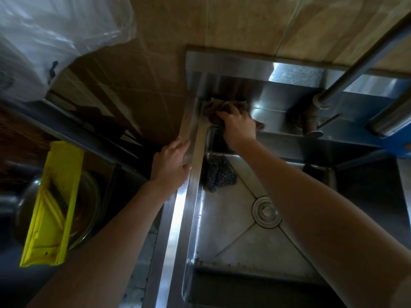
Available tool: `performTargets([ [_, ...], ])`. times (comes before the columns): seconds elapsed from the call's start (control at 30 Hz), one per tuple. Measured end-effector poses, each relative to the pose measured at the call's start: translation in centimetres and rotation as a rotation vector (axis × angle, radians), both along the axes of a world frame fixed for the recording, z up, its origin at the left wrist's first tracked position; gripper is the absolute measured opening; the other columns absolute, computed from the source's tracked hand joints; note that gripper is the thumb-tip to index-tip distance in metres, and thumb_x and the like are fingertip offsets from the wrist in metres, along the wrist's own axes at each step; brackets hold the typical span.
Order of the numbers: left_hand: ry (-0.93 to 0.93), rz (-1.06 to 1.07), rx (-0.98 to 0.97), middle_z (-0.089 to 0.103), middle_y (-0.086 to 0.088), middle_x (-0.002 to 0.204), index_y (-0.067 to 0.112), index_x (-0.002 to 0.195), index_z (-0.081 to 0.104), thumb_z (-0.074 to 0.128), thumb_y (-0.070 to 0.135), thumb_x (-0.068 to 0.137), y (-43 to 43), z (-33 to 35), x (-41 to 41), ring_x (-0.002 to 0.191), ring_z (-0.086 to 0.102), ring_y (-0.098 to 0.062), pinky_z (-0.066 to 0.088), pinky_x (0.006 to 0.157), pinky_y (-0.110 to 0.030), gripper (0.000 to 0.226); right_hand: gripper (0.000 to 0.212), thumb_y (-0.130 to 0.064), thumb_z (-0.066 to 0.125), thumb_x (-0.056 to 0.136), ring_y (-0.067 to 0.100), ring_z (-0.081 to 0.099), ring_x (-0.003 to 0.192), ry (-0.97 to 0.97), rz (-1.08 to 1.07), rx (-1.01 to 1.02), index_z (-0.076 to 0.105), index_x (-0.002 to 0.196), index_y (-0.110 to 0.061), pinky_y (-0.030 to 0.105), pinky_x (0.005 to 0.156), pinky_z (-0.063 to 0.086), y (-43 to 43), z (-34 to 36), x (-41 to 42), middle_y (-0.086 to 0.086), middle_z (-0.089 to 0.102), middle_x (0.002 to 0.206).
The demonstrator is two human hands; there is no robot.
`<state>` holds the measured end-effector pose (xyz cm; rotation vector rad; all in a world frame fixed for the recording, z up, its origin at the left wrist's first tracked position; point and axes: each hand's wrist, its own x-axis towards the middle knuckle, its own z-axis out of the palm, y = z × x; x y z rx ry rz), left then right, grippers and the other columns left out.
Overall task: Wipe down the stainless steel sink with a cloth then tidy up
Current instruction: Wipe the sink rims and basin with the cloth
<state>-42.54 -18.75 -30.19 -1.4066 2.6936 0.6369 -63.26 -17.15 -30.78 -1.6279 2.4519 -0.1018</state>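
**Tan tiles behind, cloth at the sink's far-left corner**

Tan tiled wall [244, 23] backs the rectangular stainless steel sink [178, 218], whose round metal drain [265, 211] sits mid-basin. Beyond the drain and to its left, on the ledge at the back corner, the right hand [239, 127] bears down on a brown crumpled cloth [213, 105], fingers curled over its bunched folds. The left hand [171, 165] rests on the rim left of the drain, fingers nearly straight and holding nothing, probably as a brace.

To do this corner well, I would push the cloth's edge right into the seam where ledge meets back wall, then draw it in overlapping strokes towards the drain. A dark wire-mesh scourer [219, 172] lies in the basin between corner and drain. It likely needs lifting out before the floor is wiped.
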Motion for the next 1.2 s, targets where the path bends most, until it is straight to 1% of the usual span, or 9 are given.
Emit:
performTargets([
  [0.1,-0.009,0.010,-0.004,0.032,-0.006,0.151,0.022,0.142,0.037,0.070,0.027,0.082,0.1,0.0,-0.2,0.130,0.041,-0.032,0.039,0.099,-0.046,0.069,0.045,-0.018,0.044,0.092,0.039,0.051,0.111,0.042,0.077,0.004,0.048,0.135,-0.030,0.040,0.081,0.046,-0.6,-0.1,0.7,0.009,0.043,0.141],
  [0.2,-0.024,0.008,0.001,0.031,-0.006,0.152,0.022,0.143,0.036,0.069,0.027,0.082,0.0,0.3,-0.2,0.131,0.039,-0.031,0.039,0.099,-0.047,0.069,0.046,-0.019,0.048,0.091,0.037,0.050,0.116,0.040,0.068,0.018,0.046,0.136,-0.029,0.041,0.086,0.046,0.3,-0.1,-0.2,0.007,0.041,0.143],
  [0.33,-0.018,-0.002,-0.006,0.030,-0.007,0.152,0.021,0.143,0.036,0.068,0.027,0.083,0.0,0.4,-0.1,0.132,0.038,-0.031,0.040,0.100,-0.048,0.068,0.047,-0.016,0.050,0.090,0.038,0.048,0.117,0.073,-0.130,0.017,0.047,0.134,-0.029,0.043,0.086,0.047,3.7,-0.6,-2.8,0.008,0.043,0.138],
  [0.47,0.011,0.036,0.017,0.030,-0.005,0.152,0.022,0.142,0.037,0.069,0.025,0.083,0.2,0.2,-0.2,0.132,0.038,-0.031,0.041,0.100,-0.047,0.067,0.059,-0.013,0.059,0.086,0.038,0.048,0.115,0.095,-0.350,0.072,0.039,0.139,-0.029,0.047,0.085,0.047,7.3,-0.7,-6.1,0.010,0.037,0.141],
  [0.63,0.031,0.035,0.023,0.031,-0.006,0.152,0.022,0.143,0.037,0.069,0.025,0.082,0.2,0.0,-0.1,0.132,0.038,-0.031,0.041,0.100,-0.047,0.069,0.056,-0.009,0.057,0.087,0.038,0.049,0.114,0.055,-0.403,0.024,0.045,0.138,-0.027,0.045,0.085,0.047,6.9,-0.6,-6.4,0.011,0.041,0.140],
  [0.8,0.048,0.002,0.029,0.029,-0.007,0.152,0.022,0.143,0.035,0.066,0.027,0.084,0.2,0.0,0.3,0.130,0.040,-0.032,0.041,0.099,-0.047,0.067,0.046,-0.011,0.050,0.090,0.038,0.049,0.115,0.014,-0.258,-0.012,0.051,0.133,-0.027,0.042,0.085,0.048,3.8,-0.5,-3.9,0.010,0.046,0.136],
  [0.93,0.075,0.004,0.058,0.026,-0.005,0.154,0.023,0.144,0.034,0.055,0.033,0.089,0.1,0.6,0.4,0.131,0.037,-0.033,0.035,0.101,-0.046,0.059,0.042,-0.017,0.049,0.092,0.036,0.049,0.114,-0.008,-0.126,0.003,0.053,0.131,-0.030,0.039,0.083,0.047,1.3,-0.4,-1.2,0.007,0.048,0.134],
  [1.07,0.157,0.028,0.074,0.028,-0.006,0.153,0.023,0.142,0.037,0.051,0.032,0.092,0.3,1.6,1.2,0.130,0.039,-0.033,0.035,0.103,-0.046,0.053,0.047,-0.018,0.050,0.090,0.035,0.046,0.119,-0.023,0.013,0.023,0.050,0.134,-0.035,0.040,0.090,0.044,0.2,-0.5,0.6,0.004,0.046,0.137],
  [1.2,0.107,0.089,0.096,0.029,-0.006,0.153,0.024,0.143,0.038,0.050,0.029,0.094,1.7,1.6,2.9,0.133,0.035,-0.032,0.034,0.106,-0.048,0.051,0.043,-0.022,0.047,0.092,0.037,0.044,0.121,-0.050,0.069,0.001,0.051,0.133,-0.036,0.043,0.095,0.041,-0.2,-0.6,2.3,0.004,0.048,0.137],
])
